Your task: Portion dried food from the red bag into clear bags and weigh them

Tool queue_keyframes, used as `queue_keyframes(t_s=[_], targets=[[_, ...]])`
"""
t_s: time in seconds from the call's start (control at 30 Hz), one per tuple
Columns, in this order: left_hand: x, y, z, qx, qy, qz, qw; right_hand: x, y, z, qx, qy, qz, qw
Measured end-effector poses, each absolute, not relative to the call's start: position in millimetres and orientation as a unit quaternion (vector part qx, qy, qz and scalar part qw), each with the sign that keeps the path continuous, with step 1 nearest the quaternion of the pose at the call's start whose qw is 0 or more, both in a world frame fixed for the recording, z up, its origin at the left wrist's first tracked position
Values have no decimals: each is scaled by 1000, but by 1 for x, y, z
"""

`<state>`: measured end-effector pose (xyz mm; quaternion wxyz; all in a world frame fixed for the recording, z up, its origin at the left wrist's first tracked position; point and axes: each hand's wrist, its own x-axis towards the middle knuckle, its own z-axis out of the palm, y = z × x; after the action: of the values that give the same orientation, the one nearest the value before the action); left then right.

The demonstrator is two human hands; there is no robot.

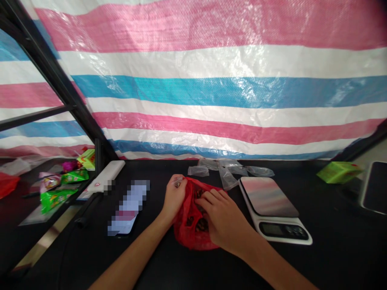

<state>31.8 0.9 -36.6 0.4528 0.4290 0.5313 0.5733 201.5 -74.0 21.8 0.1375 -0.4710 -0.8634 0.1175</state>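
Observation:
A red plastic bag (193,237) lies open on the black table, with several dark brown pieces (201,224) inside; their kind I cannot make out. My left hand (175,197) is closed at the bag's left rim, gripping it, and a bit of clear plastic (177,182) shows by its thumb. Over the opening, my right hand (222,217) reaches in from the right with its fingers bent together among the brown pieces. Whatever those fingertips pinch is hidden. Several small clear plastic bags (228,173) lie behind the red bag.
A white kitchen scale (269,197) stands right of my right hand. Left are a phone (130,207), a white power strip (105,177) and green snack packets (57,199). A green box (338,172) sits far right. Striped sheeting (211,92) hangs behind the table.

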Motion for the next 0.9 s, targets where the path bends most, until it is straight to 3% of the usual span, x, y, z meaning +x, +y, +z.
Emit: queue_keyframes(t_s=[0.13, 0.33, 0.9], targets=[[33, -2, -34, 439, 533, 559, 459, 200, -74, 17, -491, -841, 151, 169], [30, -9, -15, 541, 442, 456, 551, 194, -77, 9, -517, -832, 117, 164], [14, -10, 1, 673, 407, 440, 433, 216, -58, 21, -501, -759, 313, 273]])
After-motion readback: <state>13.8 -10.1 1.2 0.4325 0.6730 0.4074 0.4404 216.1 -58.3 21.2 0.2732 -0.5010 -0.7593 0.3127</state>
